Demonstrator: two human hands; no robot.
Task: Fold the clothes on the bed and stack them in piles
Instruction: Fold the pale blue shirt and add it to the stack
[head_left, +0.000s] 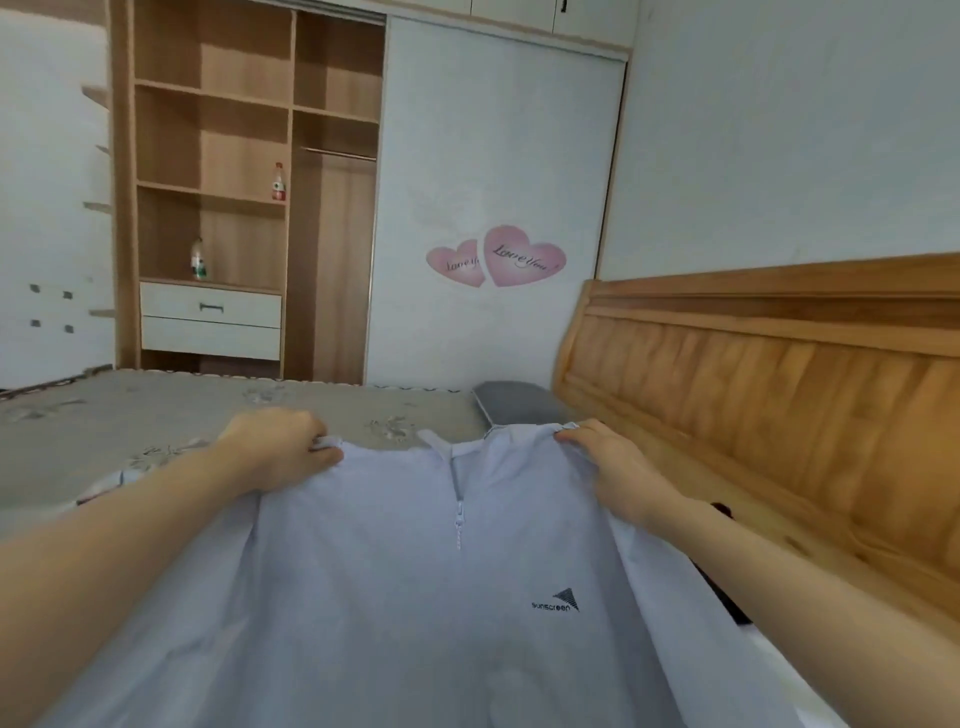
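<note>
A pale lilac zip jacket (415, 597) with a small black "sunscreen" logo is held up in front of me, its front facing the camera and the zip shut. My left hand (280, 449) grips its left shoulder, fingers curled round the cloth. At the other shoulder my right hand (608, 467) pinches the fabric. The jacket hangs down over the near part of the bed (156, 415), which has a grey-beige flowered cover. The jacket's lower hem is out of view.
A grey folded item (519, 405) lies at the bed's far right beside the wooden headboard (753, 374). Something dark (727, 587) lies along the headboard under my right arm. An open wardrobe (234, 208) with two bottles stands behind the bed.
</note>
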